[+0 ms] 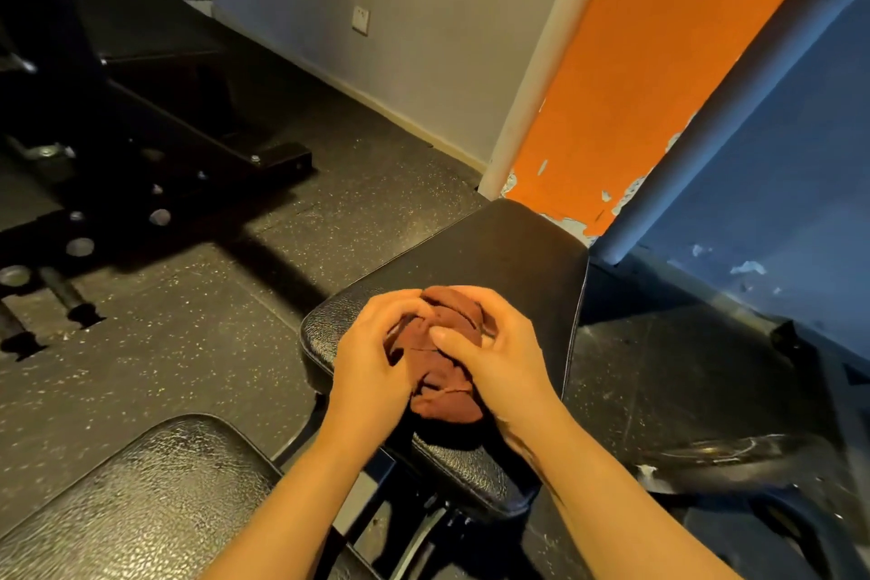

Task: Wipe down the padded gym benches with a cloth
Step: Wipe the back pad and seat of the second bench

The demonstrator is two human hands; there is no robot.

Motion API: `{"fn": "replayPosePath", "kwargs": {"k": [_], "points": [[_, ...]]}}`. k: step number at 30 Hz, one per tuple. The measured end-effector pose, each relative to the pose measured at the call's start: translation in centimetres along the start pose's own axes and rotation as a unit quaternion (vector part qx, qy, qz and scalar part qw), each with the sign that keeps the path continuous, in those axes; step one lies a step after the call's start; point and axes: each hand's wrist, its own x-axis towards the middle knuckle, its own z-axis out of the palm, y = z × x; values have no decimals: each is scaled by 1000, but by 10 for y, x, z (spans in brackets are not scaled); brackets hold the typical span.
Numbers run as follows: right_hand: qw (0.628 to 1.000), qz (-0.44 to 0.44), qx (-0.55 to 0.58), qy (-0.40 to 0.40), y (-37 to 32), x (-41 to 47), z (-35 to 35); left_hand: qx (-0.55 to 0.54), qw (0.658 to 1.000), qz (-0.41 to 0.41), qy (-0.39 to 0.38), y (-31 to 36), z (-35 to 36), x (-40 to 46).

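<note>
A bunched reddish-brown cloth point(445, 367) lies on the black padded bench pad point(499, 259) in the middle of the view. My left hand point(372, 358) grips the cloth from the left, fingers curled over its top. My right hand point(499, 363) grips it from the right, thumb pressed across the folds. A second black padded section point(141, 499) of the bench lies nearer to me at the lower left, separated from the first by a gap.
A black metal machine frame point(155, 184) with bolts stands on the speckled rubber floor point(188, 320) at the left. An orange wall panel point(635, 75) and a blue wall point(777, 184) rise behind the bench. A weight plate point(734, 462) lies at the lower right.
</note>
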Motion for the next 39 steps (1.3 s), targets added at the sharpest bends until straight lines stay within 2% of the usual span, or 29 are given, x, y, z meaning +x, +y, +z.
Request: {"fn": "replayPosePath", "kwargs": {"k": [2,5,6,8,10,12,14,17,20,23,25,28,30,32,33,36,37,39], "points": [[998,-40,-31,45,-1,15,-7,80,996,15,-25,-6,-2,1],[972,-86,-153,157,-6,45,-16,190,981,-10,-21,-11,-4,1],[963,-88,-200,157,-3,56,-16,214,977,-20,-12,-12,-5,0],[942,-37,-330,59,13,75,-15,260,965,-35,-4,-13,-9,1],[890,84,-447,-38,34,88,-7,318,946,-61,-24,-15,-14,3],[864,114,-488,-37,47,100,6,356,929,-95,-36,-15,-16,5],[866,52,-496,-23,50,112,25,365,923,-119,-22,-13,-17,6],[876,-58,-475,-65,47,113,60,346,926,-150,12,-12,-20,6],[888,-139,-426,-103,43,94,77,292,935,-182,83,-8,-24,5],[911,-176,-351,-129,38,70,70,240,942,-168,166,-4,-25,5],[927,-185,-291,-149,33,47,64,217,944,-152,196,-4,-25,6],[958,-151,-165,-182,21,19,48,209,945,-168,190,-8,-25,5],[972,-149,-117,-143,16,19,32,211,944,-193,167,-11,-25,5],[978,-138,-144,-62,20,39,19,218,940,-207,161,-13,-25,6],[976,-121,-176,-50,25,53,16,225,938,-207,164,-13,-25,7],[959,-62,-255,-109,35,82,32,249,930,-197,186,-13,-26,9],[953,-65,-272,-116,38,83,42,259,927,-193,193,-14,-27,11],[944,-123,-284,-111,37,73,59,267,923,-188,202,-14,-29,14]]}}
